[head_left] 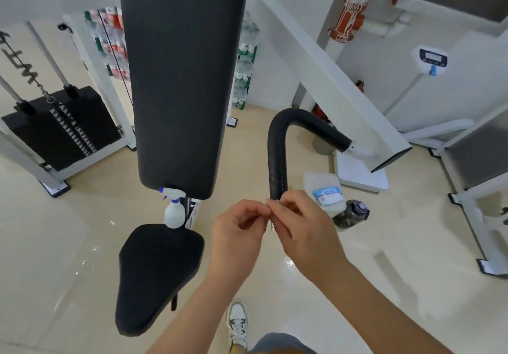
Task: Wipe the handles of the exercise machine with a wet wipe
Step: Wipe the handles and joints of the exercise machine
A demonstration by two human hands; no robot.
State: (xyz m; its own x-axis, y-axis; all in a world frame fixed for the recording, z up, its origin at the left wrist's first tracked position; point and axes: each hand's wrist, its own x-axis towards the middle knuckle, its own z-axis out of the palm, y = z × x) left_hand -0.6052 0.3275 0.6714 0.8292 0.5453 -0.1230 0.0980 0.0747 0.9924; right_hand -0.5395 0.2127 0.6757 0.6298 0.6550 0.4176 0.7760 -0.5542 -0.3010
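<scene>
A: How is the light?
B: Bright and even, from overhead. Small white glints sit on the glossy floor (82, 216), and the shadows are faint and soft.
A: Is it sharp?
B: No, slightly soft. The left hand (239, 232) and right hand (305, 230) blur a little, the stacked bottles (246, 59) smear, and the white beam (330, 78) bows near the edges.

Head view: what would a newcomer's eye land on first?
The black back pad fills the upper centre. Right of it, the curved black handle bends down to the left hand and right hand, which pinch a small pale item at its lower end. A white spray bottle sits between pad and seat.
</scene>
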